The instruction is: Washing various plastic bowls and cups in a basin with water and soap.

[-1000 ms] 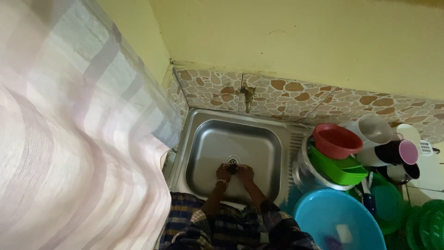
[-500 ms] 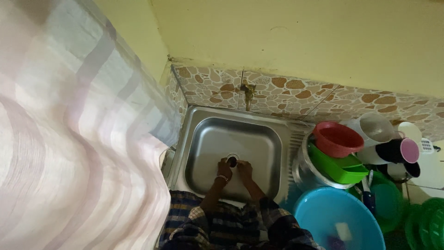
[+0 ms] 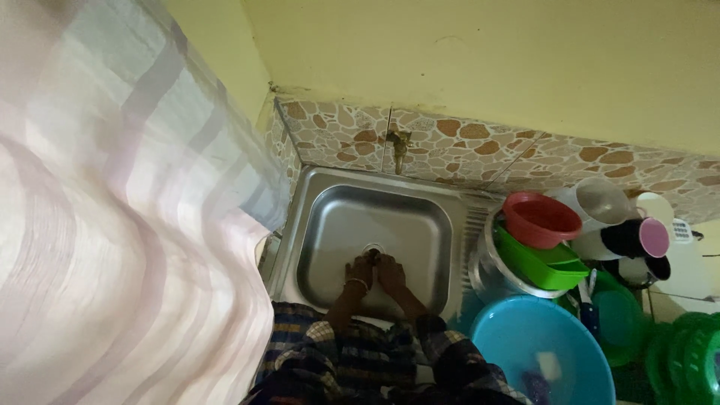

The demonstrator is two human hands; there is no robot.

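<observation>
Comparing w/ 0.5 s ago: left hand and right hand now closer together at sink drain, fingers curled; grip can't be told.

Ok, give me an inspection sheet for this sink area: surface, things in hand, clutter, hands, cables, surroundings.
Surface: steel sink, basin bare apart from the hands; water not discernible.
Things in hand: drain at the basin's middle, both hands at it; anything held is too small to tell.
Clutter: red bowl on green tub, blue basin, cups, all right of the sink.
Hands: left hand, with a wristband, and right hand close together; grip unclear.
Cables: nothing seen.
Surroundings: wall tap on stone-pattern tiles, yellow wall, striped curtain at left.
</observation>
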